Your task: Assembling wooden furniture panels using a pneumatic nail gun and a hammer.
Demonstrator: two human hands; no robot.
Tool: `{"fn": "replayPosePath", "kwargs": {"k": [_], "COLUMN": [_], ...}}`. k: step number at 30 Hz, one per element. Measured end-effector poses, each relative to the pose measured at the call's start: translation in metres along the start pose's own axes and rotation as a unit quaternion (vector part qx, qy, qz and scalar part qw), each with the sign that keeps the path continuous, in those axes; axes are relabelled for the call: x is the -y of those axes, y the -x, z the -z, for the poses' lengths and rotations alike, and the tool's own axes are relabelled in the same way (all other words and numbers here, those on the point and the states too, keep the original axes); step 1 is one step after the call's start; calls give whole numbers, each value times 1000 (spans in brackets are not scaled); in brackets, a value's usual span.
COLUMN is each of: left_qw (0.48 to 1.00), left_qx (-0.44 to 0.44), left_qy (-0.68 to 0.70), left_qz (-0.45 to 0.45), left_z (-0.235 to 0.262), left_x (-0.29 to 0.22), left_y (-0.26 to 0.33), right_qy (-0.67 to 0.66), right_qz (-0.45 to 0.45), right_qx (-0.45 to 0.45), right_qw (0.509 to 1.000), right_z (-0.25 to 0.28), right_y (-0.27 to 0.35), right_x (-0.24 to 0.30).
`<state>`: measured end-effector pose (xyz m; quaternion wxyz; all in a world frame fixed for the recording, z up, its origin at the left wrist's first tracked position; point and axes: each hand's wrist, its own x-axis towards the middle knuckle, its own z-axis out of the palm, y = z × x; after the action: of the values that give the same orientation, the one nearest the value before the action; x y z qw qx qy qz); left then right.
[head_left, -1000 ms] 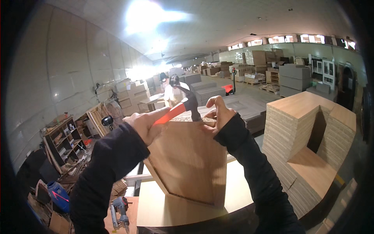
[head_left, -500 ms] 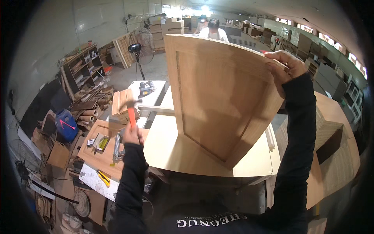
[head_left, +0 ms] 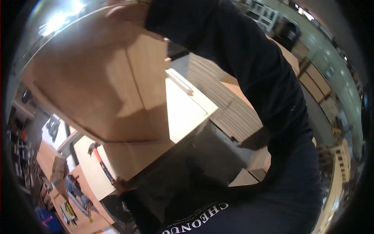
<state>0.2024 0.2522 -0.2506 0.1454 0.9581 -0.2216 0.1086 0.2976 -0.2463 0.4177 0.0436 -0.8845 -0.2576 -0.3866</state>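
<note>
A large wooden cabinet door (head_left: 93, 85) with a recessed centre stands tilted on the pale worktable board (head_left: 185, 111). My right hand (head_left: 126, 13), blurred and partly cut off by the upper edge, is closed on the door's top edge. Low down, my left hand (head_left: 124, 186) is at the door's bottom corner and seems closed round it, its fingers partly hidden. Close to that hand lies a claw hammer (head_left: 102, 163) with a red and black handle. The handle's end is right beside my fingers, and the head points away from me.
On a wooden panel (head_left: 99, 212) at the left lie a nail gun (head_left: 78, 193) and small packs. Another power tool (head_left: 52, 125) rests on a white surface farther back. Stacked boards (head_left: 230, 113) stand right of the worktable. A blue barrel (head_left: 46, 218) is at the lower left.
The raised hammer now lies on the board, and my left hand has dropped to the door's lower corner. The door has tilted and come closer. My view has swung round.
</note>
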Motion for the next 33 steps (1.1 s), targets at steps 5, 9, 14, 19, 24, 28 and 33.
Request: {"fn": "replayPosePath", "kwargs": {"k": [5,9,14,19,24,28,33], "left_qw": [787,931,931,405,639,822,866], "left_qx": [57,41,360,-76,7,-29,188], "left_qy": [346,306,35,859,743,558,426], "left_qz": [507,194,42,304,198,107,182], "left_z": [-81,-27,100,-7,61,67,-3], "left_x": [-227,-308,-466,-408,-536,-553,-603], "left_y": [-31,-107,-212,-205,-270,-290,-409], "right_qy": [-19,-106,-79,-106,-202,-40,12], "right_qz": [-44,-24,-156,-183,-475,-733,-866], "right_qx": [56,-1,-31,-141,-111,-15,-40], "right_qw": [997,994,984,967,850,679,498], "right_z": [66,111,158,164,175,149,127], "right_y": [54,103,197,297,546,675,795], "right_x": [-20,-47,-106,-177,-246,-224,-165]}}
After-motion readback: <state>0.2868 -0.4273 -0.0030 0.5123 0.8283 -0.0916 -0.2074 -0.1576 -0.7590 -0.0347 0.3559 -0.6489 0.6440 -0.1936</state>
